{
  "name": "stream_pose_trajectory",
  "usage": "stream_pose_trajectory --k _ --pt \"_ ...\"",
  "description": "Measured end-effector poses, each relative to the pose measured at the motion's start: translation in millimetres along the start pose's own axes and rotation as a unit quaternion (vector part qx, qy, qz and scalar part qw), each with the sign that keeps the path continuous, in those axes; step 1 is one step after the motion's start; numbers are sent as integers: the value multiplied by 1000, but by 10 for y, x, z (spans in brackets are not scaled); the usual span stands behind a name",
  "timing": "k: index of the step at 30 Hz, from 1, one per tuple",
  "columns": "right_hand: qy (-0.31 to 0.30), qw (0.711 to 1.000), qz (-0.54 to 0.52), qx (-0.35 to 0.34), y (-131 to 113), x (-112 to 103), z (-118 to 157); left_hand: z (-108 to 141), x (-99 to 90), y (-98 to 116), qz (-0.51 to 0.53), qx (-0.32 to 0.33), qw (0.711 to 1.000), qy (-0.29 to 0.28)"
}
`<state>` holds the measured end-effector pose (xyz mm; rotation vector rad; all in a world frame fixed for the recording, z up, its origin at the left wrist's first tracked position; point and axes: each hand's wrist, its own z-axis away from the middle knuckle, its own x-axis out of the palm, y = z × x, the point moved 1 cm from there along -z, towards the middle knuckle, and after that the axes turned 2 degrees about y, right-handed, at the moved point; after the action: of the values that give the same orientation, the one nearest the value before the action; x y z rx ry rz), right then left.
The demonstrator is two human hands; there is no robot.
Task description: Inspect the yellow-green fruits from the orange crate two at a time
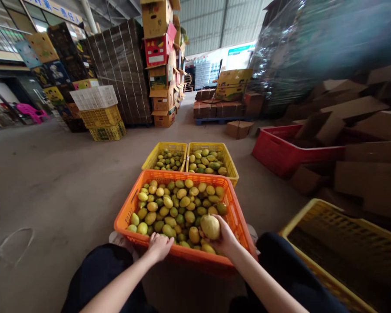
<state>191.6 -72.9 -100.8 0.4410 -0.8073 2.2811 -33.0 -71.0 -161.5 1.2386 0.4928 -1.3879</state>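
Note:
A large orange plastic crate (pixel 179 251) full of yellow and greenish lemons (pixel 184 201) stands between my knees. Held in my right hand (pixel 224 237), just above the fruit on the crate's right side, is a big pale yellow lemon (pixel 210 227). The fingers wrap its right side and underside, and its tip faces up. My left hand (pixel 161 247) lies over the crate's near rim, fingers reaching inward beside the closest lemons. Those fingers are somewhat apart, and no fruit shows in them.
Two yellow crates (pixel 235 177) of lemons stand just beyond the orange one. A yellow crate (pixel 308 208) is at my right, and a red crate (pixel 280 150) with cardboard sits further out. Stacked yellow crates (pixel 107 130), cartons (pixel 163 104) and a wrapped pallet load (pixel 286 56) stand behind.

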Motion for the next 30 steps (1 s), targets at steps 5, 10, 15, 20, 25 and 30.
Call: stream_pose_trajectory --k 5,10,15,20,25,30 --pt "-8 997 72 23 396 -56 -171 -57 79 -34 -38 -43 996 66" --pt "-60 984 148 76 537 53 -155 -104 135 -85 -41 -19 998 45" --pt "-92 993 11 -68 -531 356 -84 -133 129 -74 -51 -27 997 46" --pt "-44 966 -85 -241 -1384 205 -25 -141 100 -32 -82 -41 995 37" --pt "-82 968 -27 -237 -1232 94 1 -114 116 5 -115 -36 992 33" --pt "18 911 296 -285 -980 29 -242 -72 122 -2 -125 2 992 18"
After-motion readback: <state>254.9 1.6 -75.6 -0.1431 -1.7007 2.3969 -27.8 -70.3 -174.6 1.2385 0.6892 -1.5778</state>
